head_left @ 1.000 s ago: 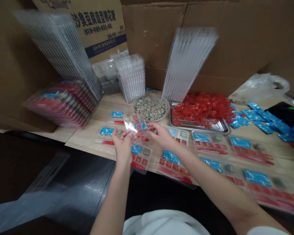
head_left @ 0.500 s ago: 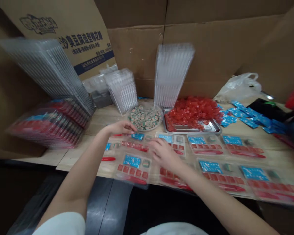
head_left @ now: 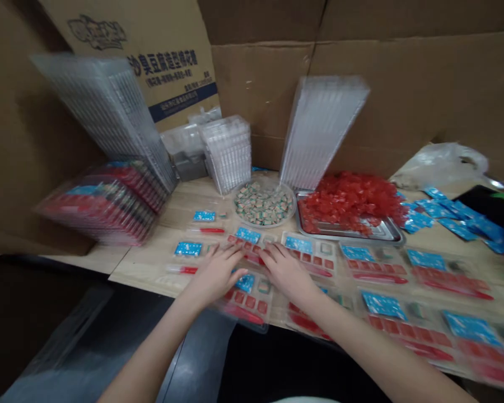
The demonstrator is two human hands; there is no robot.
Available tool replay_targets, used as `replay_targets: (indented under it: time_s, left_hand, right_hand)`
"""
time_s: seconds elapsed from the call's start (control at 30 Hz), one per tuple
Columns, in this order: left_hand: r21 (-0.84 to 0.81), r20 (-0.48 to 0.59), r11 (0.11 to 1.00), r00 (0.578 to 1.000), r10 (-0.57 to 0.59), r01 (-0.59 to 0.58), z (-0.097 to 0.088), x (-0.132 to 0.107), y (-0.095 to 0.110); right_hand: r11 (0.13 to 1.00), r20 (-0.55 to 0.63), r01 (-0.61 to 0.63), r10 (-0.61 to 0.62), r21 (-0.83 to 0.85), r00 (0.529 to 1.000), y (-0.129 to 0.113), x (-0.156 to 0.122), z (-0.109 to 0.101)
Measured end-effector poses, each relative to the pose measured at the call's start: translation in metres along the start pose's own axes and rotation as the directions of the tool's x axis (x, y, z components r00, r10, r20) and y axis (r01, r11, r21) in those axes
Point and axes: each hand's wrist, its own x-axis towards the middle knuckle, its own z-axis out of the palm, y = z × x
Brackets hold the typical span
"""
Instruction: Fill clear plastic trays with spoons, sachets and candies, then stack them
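My left hand lies over the left end of a clear plastic tray, fingers stretched out and thumb apart. My right hand rests at the same tray's right end with its fingers extended, open too. Between them the tray shows a blue packet and a row of red wrapped pieces. In front, partly under my left hand, is another filled tray with a blue packet, a small square piece, red pieces and a red stick-like item. My fingertips partly hide the middle tray.
Several filled trays lie in rows to the right. Behind are a round bowl of small square pieces, a metal tray heaped with red wrapped pieces, and stacked clear trays. Filled packs are stacked left; blue packets lie right.
My left hand has come down from near the bowl to the middle tray's left side. My right hand stays at its right side. The view has shifted left.
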Motion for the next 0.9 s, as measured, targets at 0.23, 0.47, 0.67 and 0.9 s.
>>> replay_targets:
  time_s: [0.23,0.47,0.67,0.9]
  left_hand:
    - [0.083,-0.274,0.929,0.905,-0.325,0.359,-0.026,0.007,-0.077]
    - [0.212,-0.272,0.877,0.888,-0.371,0.431,-0.046,0.066,-0.154]
    - [0.313,-0.164,0.9,0.951,-0.263,0.303,-0.035,0.091,-0.165]
    - [0.366,-0.415,0.862,0.891,-0.186,0.35,-0.059,0.083,-0.166]
  right_hand:
    - [0.992,-0.084,-0.024,0.034,0.121,0.996,0.007,0.011,-0.015]
    - [0.973,-0.108,-0.076,0.101,0.219,0.989,0.007,0.023,-0.028]
    - [0.929,-0.067,-0.229,0.259,0.291,0.964,0.025,0.003,-0.027]
    - [0.858,0.031,-0.378,0.393,0.349,0.919,0.033,-0.001,-0.023]
